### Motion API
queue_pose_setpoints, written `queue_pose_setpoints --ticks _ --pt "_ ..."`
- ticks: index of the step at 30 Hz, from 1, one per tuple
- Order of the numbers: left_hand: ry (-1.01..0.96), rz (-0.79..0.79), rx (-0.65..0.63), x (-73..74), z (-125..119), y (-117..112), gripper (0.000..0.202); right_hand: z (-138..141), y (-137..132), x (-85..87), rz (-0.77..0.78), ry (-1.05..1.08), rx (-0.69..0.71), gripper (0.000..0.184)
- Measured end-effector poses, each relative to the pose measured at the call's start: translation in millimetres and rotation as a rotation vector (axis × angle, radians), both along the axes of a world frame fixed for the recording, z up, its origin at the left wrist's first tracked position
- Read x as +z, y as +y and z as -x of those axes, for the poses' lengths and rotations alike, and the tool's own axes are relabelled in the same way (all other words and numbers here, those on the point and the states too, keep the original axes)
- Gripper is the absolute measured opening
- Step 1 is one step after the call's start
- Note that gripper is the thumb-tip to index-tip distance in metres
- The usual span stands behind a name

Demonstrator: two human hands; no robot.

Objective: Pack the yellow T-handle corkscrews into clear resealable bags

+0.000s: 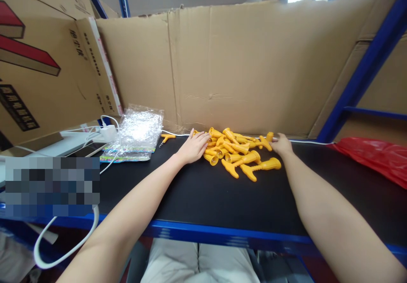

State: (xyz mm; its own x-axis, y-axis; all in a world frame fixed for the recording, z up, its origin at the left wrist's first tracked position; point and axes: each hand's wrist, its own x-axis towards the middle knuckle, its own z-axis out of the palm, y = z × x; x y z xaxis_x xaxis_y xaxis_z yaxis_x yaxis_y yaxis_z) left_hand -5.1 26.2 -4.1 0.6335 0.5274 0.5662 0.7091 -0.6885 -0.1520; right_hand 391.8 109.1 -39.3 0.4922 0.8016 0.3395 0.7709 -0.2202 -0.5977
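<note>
A heap of several yellow plastic parts (241, 149), trumpet-shaped with T-handles, lies on the black worktop (197, 194) near the cardboard back wall. My left hand (193, 146) rests flat at the heap's left edge, fingers stretched out and touching the nearest pieces. My right hand (281, 144) sits at the heap's right edge, fingers curled behind the pile and mostly hidden. One lone yellow part (166, 138) lies apart to the left.
A stack of clear plastic bags (137, 134) lies left of the heap. A white charger and cables (106, 132) and a phone (86, 149) are further left. A red plastic bag (375, 158) sits at right. Cardboard walls (241, 67) and a blue rack post (365, 69) enclose the bench.
</note>
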Motion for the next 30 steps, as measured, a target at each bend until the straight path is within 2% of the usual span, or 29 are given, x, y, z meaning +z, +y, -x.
queue_pose_setpoints --ticks 4,9,13,17,24,30 --pt "0.005 -0.001 0.002 0.6 0 0 0.04 -1 -3 -0.9 0.009 0.025 0.006 0.073" --pt "0.005 -0.001 -0.001 0.4 0 0 0.04 2 -11 1.2 0.181 -0.059 -0.128 0.07" --pt "0.002 0.002 -0.007 0.7 0 0 0.04 4 -13 3.3 0.19 -0.121 -0.143 0.047" --pt "0.004 -0.001 -0.002 1.0 0 0 0.039 5 -16 6.5 0.214 -0.114 -0.069 0.024" --pt "-0.005 0.002 -0.004 1.6 -1 -1 0.039 10 -24 12.2 0.187 -0.112 -0.02 0.019" --pt "0.002 0.01 -0.004 1.0 0 0 0.039 5 -23 6.7 0.06 -0.036 0.004 0.008"
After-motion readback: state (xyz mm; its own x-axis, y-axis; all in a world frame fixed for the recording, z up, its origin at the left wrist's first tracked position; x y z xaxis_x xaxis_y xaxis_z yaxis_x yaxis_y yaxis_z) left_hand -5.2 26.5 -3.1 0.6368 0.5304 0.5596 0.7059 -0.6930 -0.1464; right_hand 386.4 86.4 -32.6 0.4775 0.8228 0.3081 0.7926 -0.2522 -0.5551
